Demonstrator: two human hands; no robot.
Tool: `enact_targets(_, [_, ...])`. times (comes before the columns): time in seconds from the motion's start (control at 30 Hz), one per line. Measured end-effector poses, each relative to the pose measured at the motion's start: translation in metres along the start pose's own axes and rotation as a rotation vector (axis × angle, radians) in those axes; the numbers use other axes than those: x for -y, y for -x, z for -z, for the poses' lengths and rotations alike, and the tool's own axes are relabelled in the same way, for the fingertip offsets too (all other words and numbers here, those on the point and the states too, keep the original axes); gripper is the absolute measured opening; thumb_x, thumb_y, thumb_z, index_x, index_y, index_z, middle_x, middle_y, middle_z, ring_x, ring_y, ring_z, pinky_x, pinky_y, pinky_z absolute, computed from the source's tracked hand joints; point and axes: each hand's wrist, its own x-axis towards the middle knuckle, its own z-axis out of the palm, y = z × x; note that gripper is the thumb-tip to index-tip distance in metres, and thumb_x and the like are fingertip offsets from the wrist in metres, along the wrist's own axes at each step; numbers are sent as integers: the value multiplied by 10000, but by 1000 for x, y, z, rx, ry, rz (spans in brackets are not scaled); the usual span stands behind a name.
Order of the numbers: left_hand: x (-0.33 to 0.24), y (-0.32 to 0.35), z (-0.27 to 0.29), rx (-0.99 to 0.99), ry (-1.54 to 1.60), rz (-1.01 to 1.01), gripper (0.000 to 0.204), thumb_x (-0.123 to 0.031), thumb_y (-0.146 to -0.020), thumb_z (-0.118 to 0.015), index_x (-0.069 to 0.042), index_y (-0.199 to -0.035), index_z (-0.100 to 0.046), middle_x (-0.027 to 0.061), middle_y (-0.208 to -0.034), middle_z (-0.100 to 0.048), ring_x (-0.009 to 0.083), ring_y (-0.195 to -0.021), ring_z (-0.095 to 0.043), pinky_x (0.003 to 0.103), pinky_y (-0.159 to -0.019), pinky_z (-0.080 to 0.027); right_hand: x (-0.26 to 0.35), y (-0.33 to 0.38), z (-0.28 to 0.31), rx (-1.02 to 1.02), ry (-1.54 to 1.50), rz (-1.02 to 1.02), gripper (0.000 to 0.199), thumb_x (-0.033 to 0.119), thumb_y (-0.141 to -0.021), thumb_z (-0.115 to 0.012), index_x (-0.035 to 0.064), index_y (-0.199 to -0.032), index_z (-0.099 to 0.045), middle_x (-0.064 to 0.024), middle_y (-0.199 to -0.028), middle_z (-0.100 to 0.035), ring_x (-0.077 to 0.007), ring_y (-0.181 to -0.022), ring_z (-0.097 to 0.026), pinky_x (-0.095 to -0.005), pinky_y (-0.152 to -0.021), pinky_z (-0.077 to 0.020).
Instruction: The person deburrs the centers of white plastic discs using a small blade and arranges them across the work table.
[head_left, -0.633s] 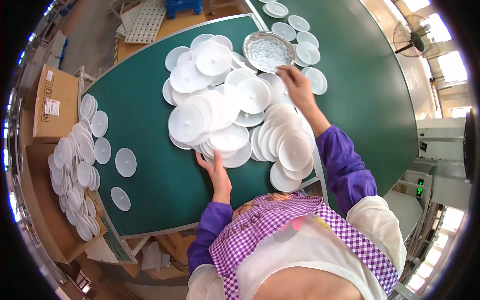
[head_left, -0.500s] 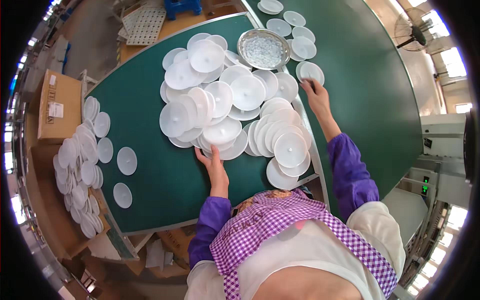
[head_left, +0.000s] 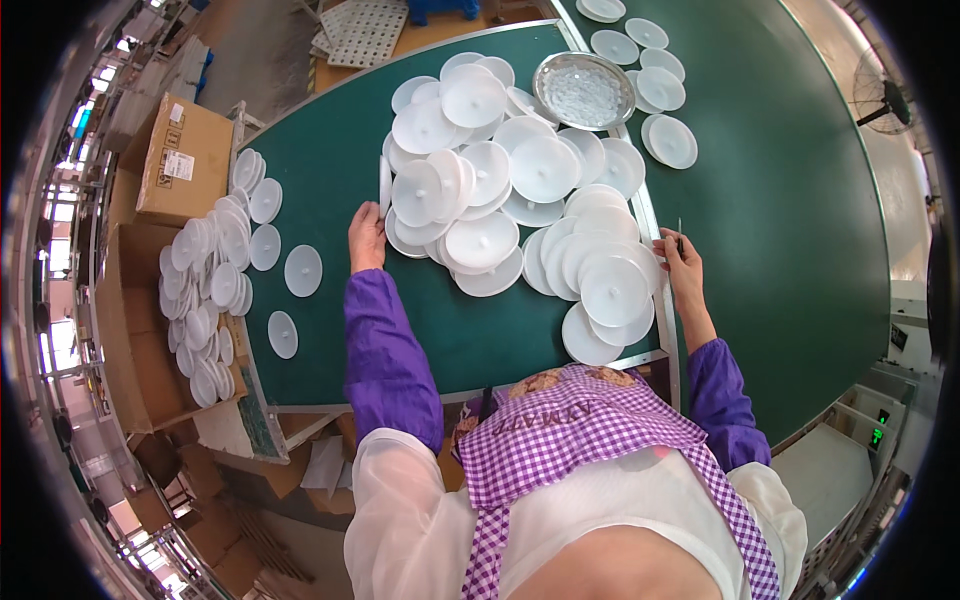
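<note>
My left hand (head_left: pixel 367 238) is closed on the lower edge of a white plastic disc (head_left: pixel 385 187), which stands nearly edge-on at the left side of a large heap of similar discs (head_left: pixel 482 243). These are round and translucent, each with a small knob in the middle. At the heap's right side, over the metal strip between the two green surfaces, my right hand (head_left: pixel 684 268) pinches a thin, dark, pointed tool (head_left: pixel 680 240). Its tip points up and away from me; its exact kind is too small to make out.
A metal bowl (head_left: pixel 541 99) of small white pieces stands behind the heap. More discs (head_left: pixel 670 142) lie along the right-hand green surface (head_left: pixel 780 230). At the left, a cardboard box (head_left: pixel 125 330) lies beside a pile of discs (head_left: pixel 205 270), with a few loose ones (head_left: pixel 303 271) nearby.
My left hand has moved from the heap's near edge to its left side and now holds a disc on edge. My right hand has drawn back toward me from the discs on the right-hand surface.
</note>
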Motion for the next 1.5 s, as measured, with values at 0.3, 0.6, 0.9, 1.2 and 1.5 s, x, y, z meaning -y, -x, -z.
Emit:
enact_targets(0.3, [-9,-3,-66,-119,-209,85,665,-405,-899,-647,-3,-1383,-430,188,-1227,-534,272,-1100,-567,369,-942,-470,-14,-7,-3,-22,38,53,267,244,-998,-522,71,-1159,-647,-12,-907,-675,-74,-822,-574,-239,-758,-453])
enact_targets(0.6, [-17,-73,-52,-465,-459,3,737,-111,-710,-816,64,-1307,-421,273,-1324,-420,353,-1069,-576,443,-781,-570,-4,4,-7,-35,5,16,260,249,-990,-537,76,-1144,-655,4,-858,-668,-62,-760,-557,-225,-678,-438])
enact_targets(0.9, [-24,-90,-54,-725,46,154,263,-126,-836,-710,86,-955,-608,159,-861,-653,222,-683,-664,299,-605,-558,-4,10,-6,-66,52,-62,250,264,-990,-538,109,-1146,-657,27,-850,-648,-57,-754,-552,-216,-637,-412])
enact_targets(1.2, [-37,-95,-18,-1214,-681,-75,695,-325,-748,-802,74,-1170,-419,250,-1076,-601,413,-1023,-616,498,-864,-522,-8,22,12,-117,-12,-77,256,256,-986,-545,79,-1138,-650,-6,-819,-662,-65,-699,-579,-210,-617,-456])
enact_targets(1.5, [-43,-111,44,-663,-322,-359,420,-141,-915,-567,132,-1211,-446,292,-1077,-606,370,-837,-684,370,-583,-599,-12,18,-2,-158,30,-34,219,185,-981,-540,57,-1126,-643,-3,-803,-639,-66,-705,-570,-216,-617,-457])
